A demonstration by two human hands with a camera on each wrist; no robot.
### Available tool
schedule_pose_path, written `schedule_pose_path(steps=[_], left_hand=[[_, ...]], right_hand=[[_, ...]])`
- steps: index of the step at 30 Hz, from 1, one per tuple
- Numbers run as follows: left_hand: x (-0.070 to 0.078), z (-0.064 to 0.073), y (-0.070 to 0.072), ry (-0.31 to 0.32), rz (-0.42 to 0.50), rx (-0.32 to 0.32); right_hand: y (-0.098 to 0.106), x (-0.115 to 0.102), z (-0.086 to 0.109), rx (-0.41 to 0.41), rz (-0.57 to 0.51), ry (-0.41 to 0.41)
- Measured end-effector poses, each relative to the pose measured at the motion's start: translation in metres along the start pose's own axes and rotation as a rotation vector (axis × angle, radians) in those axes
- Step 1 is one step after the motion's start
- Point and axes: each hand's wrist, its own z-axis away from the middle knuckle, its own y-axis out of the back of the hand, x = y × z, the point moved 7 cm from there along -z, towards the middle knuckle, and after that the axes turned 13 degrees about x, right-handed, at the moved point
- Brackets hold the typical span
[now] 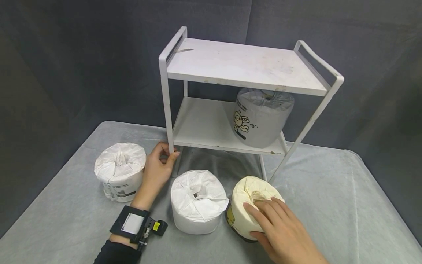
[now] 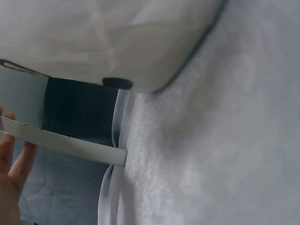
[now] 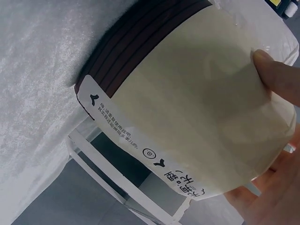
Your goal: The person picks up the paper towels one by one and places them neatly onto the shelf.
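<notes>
My left hand [image 1: 159, 163] holds the front left leg of a white two-tier shelf rack [image 1: 211, 143], fingers behind the leg and thumb in front. In the left wrist view, fingers [image 2: 18, 171] also show around that leg. My right hand [image 1: 280, 227] grips a cream-wrapped toilet paper roll [image 1: 242, 216], fingertips at its central hole and thumb on its near side. The right wrist view shows the roll's dark striped base and printed label. White-wrapped toilet paper rolls stand on either side of my left forearm: one [image 1: 120, 174] at left, another [image 1: 196, 220] between my hands.
A larger printed roll [image 1: 260, 121] stands at the right of the rack's lower shelf, under the top shelf [image 1: 237, 62]. The rack's right legs slant outward. Grey cloth [image 1: 329, 205] covers the table, with dark curtains [image 1: 82, 66] behind it.
</notes>
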Motion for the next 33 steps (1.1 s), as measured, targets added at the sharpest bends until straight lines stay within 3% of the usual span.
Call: schedule_pose_path(steps=[12, 33], left_hand=[[0.001, 0.0, 0.0, -0.003, -0.003, 0.004], [0.001, 0.0, 0.001, -0.005, -0.001, 0.015]], right_hand=[[0.002, 0.002, 0.0, -0.006, -0.005, -0.022], [0.022, -0.002, -0.009, 0.075, -0.01, -0.033]])
